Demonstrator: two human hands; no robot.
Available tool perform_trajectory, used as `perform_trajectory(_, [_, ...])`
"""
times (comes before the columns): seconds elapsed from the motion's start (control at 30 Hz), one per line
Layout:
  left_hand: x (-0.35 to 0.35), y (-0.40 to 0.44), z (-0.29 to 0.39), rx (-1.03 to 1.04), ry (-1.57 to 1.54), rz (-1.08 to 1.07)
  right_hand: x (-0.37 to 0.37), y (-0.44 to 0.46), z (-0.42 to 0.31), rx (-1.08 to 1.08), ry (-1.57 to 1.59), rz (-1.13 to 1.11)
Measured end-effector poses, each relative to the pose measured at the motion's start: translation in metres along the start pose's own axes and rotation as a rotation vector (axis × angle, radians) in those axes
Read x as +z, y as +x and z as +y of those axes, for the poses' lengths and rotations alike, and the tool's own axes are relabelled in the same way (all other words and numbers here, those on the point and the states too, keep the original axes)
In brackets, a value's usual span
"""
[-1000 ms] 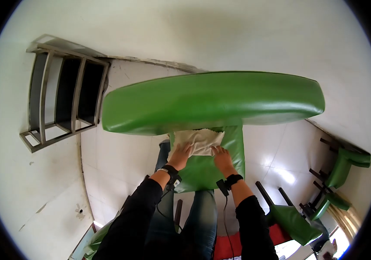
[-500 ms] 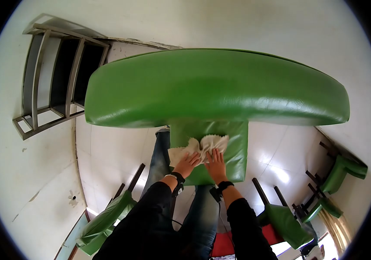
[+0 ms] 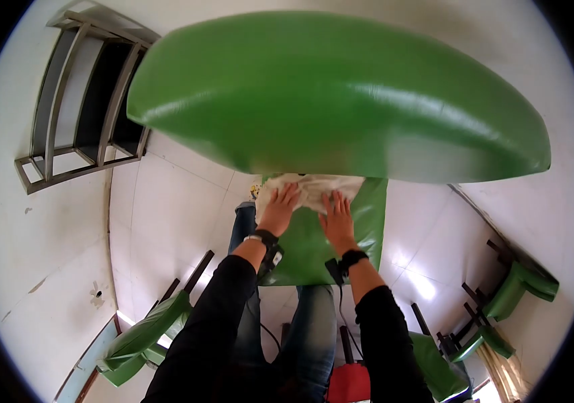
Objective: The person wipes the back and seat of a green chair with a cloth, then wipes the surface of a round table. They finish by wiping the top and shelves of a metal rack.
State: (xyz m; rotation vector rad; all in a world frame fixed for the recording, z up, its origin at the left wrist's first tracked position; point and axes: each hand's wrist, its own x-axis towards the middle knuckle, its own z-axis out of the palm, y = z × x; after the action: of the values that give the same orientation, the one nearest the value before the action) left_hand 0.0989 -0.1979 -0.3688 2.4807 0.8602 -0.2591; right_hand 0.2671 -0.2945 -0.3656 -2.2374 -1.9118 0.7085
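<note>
A beige cloth [image 3: 312, 193] lies spread over the far part of a green padded chair seat [image 3: 300, 252], close under the backrest. Flat on the cloth's left part rests my left hand [image 3: 278, 209], fingers stretched out. My right hand [image 3: 338, 220] lies on its right part, fingers apart and pointing away from me. Beyond both hands rises the wide, glossy green backrest [image 3: 334, 94], which hides the rear edge of the seat. Neither hand wraps around anything.
A metal-framed rack [image 3: 85, 101] stands by the wall at upper left. Green chairs sit at lower left [image 3: 146, 329] and at right [image 3: 518, 292]. A red object [image 3: 349, 383] is near my legs. Cables hang below my wrists.
Both hands have slid forward along the seat with the cloth, toward the backrest. The cloth lies flatter and more stretched out. The backrest appears larger and higher in view.
</note>
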Motion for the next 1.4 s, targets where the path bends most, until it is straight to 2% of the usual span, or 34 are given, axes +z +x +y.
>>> perform_trajectory(0.2, [-0.011,0.036,-0.008,-0.135,-0.096,-0.072,-0.012,0.045,0.011,0.004,0.021,0.03])
perform_trajectory(0.27, [-0.004,0.028,0.005,-0.141,-0.118,-0.006,-0.003,0.032,0.009,0.003,-0.019,0.043])
perform_trajectory(0.3, [0.002,0.018,0.014,-0.148,-0.137,0.057,0.004,0.02,0.008,0.002,-0.054,0.056])
perform_trajectory(0.5, [0.034,-0.07,0.078,0.029,-0.034,-0.353,0.027,-0.116,-0.009,0.034,0.033,-0.198])
perform_trajectory(0.53, [0.043,-0.085,0.086,0.027,-0.04,-0.349,0.027,-0.133,-0.009,0.032,0.027,-0.201])
perform_trajectory(0.6, [0.058,-0.1,0.092,-0.012,-0.039,-0.161,0.026,-0.147,-0.006,-0.005,0.012,-0.251])
perform_trajectory(0.67, [0.07,-0.094,0.089,-0.043,-0.037,-0.153,0.031,-0.137,0.004,-0.028,0.007,-0.249])
perform_trajectory(0.73, [0.059,-0.07,0.075,-0.126,-0.061,-0.073,0.031,-0.099,0.013,0.029,0.033,-0.124])
perform_trajectory(0.8, [0.042,-0.038,0.059,-0.163,-0.098,0.059,0.015,-0.049,0.014,-0.053,-0.119,-0.085])
perform_trajectory(0.93, [0.006,0.024,0.028,-0.226,-0.114,0.199,-0.007,0.03,0.02,-0.105,-0.168,0.012])
perform_trajectory(1.03, [0.002,0.057,0.009,-0.229,-0.089,0.262,-0.024,0.072,0.024,-0.072,-0.152,-0.034])
perform_trajectory(1.1, [-0.001,0.068,-0.003,-0.225,-0.053,0.199,-0.027,0.09,0.026,-0.029,-0.136,-0.127])
perform_trajectory(1.17, [-0.002,0.071,-0.01,-0.21,-0.016,0.114,-0.028,0.09,0.023,-0.014,-0.146,-0.129])
perform_trajectory(1.4, [-0.004,0.067,-0.008,-0.223,-0.187,0.134,-0.02,0.085,0.022,0.007,-0.192,-0.126])
